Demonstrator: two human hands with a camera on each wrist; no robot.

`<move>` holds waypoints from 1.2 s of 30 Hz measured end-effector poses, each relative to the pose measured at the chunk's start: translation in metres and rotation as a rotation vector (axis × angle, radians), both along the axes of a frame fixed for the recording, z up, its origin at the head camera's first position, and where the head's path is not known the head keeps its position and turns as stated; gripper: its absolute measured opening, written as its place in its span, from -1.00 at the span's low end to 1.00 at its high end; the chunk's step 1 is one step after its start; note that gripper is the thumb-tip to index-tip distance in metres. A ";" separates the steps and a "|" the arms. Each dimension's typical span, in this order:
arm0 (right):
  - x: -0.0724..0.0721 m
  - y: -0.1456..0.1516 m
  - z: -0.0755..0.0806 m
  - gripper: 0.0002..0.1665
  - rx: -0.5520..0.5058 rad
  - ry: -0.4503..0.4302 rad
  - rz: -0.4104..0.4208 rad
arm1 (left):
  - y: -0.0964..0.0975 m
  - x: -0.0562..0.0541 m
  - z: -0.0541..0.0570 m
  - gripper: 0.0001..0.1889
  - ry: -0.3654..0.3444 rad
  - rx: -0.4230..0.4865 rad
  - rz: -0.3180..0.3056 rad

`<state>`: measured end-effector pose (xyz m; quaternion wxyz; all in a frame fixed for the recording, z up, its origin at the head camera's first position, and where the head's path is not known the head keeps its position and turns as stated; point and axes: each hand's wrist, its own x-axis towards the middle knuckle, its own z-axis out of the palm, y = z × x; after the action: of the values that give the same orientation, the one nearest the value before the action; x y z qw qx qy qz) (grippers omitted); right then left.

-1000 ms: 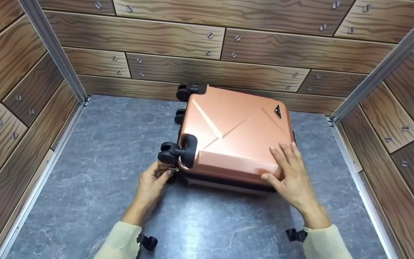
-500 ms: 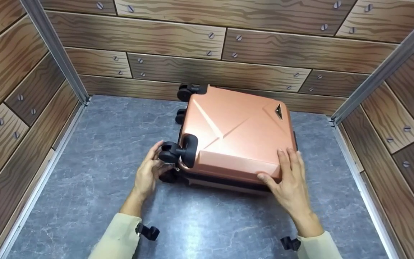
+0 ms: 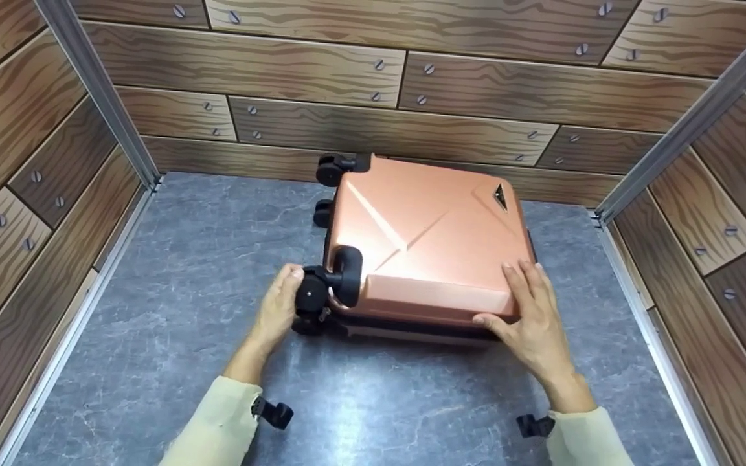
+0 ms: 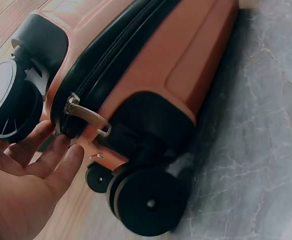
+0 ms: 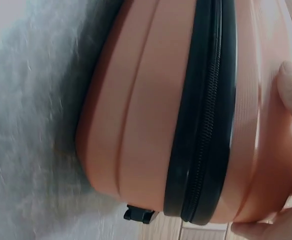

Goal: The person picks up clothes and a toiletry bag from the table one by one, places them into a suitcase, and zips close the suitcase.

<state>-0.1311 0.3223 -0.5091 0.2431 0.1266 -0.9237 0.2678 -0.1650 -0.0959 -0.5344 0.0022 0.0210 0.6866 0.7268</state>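
Observation:
A rose-gold hard-shell suitcase (image 3: 438, 226) lies flat on the floor, its black caster wheels facing left. At its near left corner my left hand (image 3: 278, 304) holds a suitcase wheel (image 3: 313, 294). In the left wrist view the fingers (image 4: 61, 162) reach under that wheel, close to a metal zipper pull (image 4: 88, 116); another wheel (image 4: 151, 202) sits below. My right hand (image 3: 535, 333) rests spread over the near right corner, fingers on the top face and thumb along the edge. A dark zipper band (image 5: 206, 115) runs along the side in the right wrist view.
Grey marbled floor (image 3: 204, 246) surrounds the suitcase. Wood-patterned walls stand behind (image 3: 321, 71), at the left (image 3: 17, 207) and at the right (image 3: 723, 213), with metal strips along their corners. The suitcase's far side lies near the back wall.
My left hand has left the zipper pull area and risen to the near wheel, which has swivelled. The suitcase's near left corner has shifted slightly right. The right hand stays on its corner.

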 end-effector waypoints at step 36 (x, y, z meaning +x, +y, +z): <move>0.003 -0.031 0.019 -0.09 -0.186 -0.268 -0.255 | 0.031 0.023 0.023 -0.66 0.453 -0.624 0.052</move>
<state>-0.1282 0.2918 -0.4900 0.1608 -0.0508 -0.9276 0.3334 -0.1423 -0.0649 -0.5116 -0.1617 0.1619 0.8580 0.4598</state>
